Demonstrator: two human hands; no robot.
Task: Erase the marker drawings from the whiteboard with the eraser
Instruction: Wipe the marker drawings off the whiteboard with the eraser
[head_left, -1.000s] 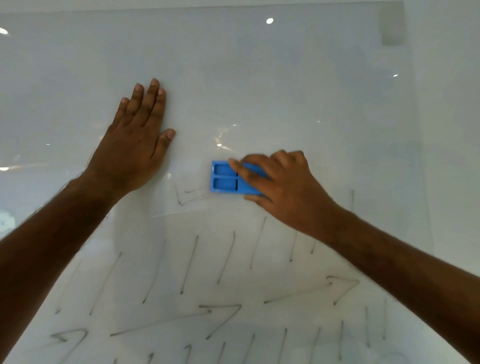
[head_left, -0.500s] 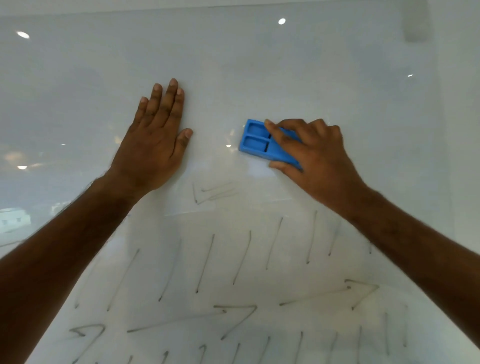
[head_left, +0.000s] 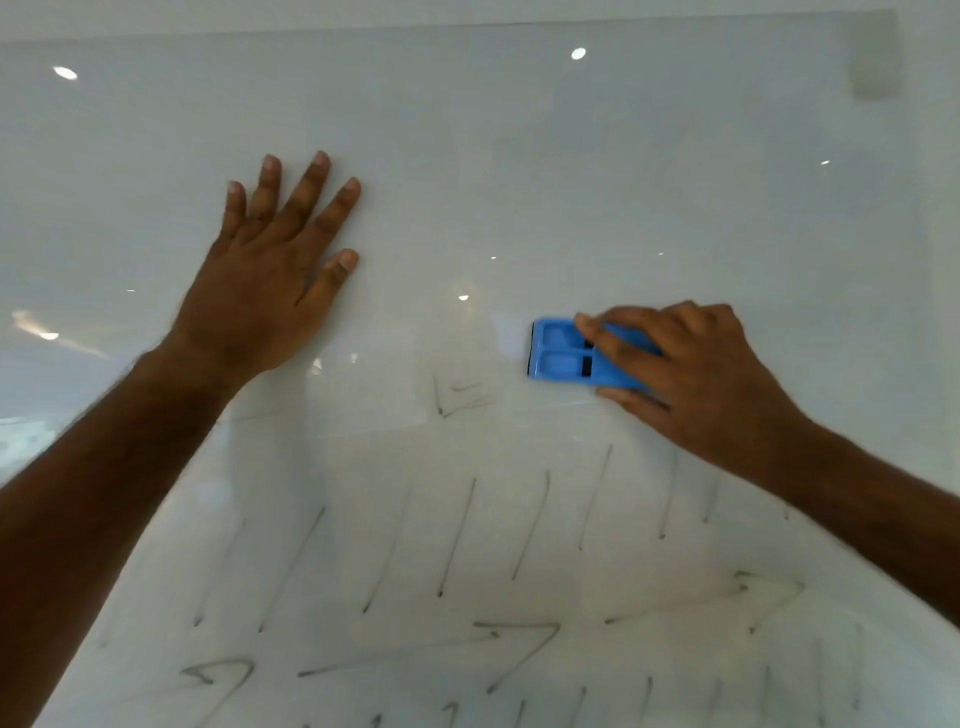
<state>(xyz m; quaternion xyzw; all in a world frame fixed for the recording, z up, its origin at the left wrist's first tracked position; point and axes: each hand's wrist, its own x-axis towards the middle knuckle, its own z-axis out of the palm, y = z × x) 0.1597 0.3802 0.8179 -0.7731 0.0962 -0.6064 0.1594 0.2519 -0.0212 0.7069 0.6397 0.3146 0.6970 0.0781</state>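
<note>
Fingers (head_left: 618, 343) of the right hand (head_left: 691, 379) are clasping the blue plastic eraser (head_left: 566, 353) against the glossy white whiteboard (head_left: 675, 182), left hand (head_left: 260, 291) lying spread flat, far part looking clean while near dark marker strokes (head_left: 457, 540) are remaining.

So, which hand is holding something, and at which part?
The right hand grips the blue eraser by its right end, against the whiteboard. The left hand lies flat, holding nothing.

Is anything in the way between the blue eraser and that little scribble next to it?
Nothing visible is in the way. The right hand holds the blue eraser against the whiteboard, and the small scribble sits just down and to its left, with only bare board between them. The left hand rests flat farther left, clear of that path.
</note>
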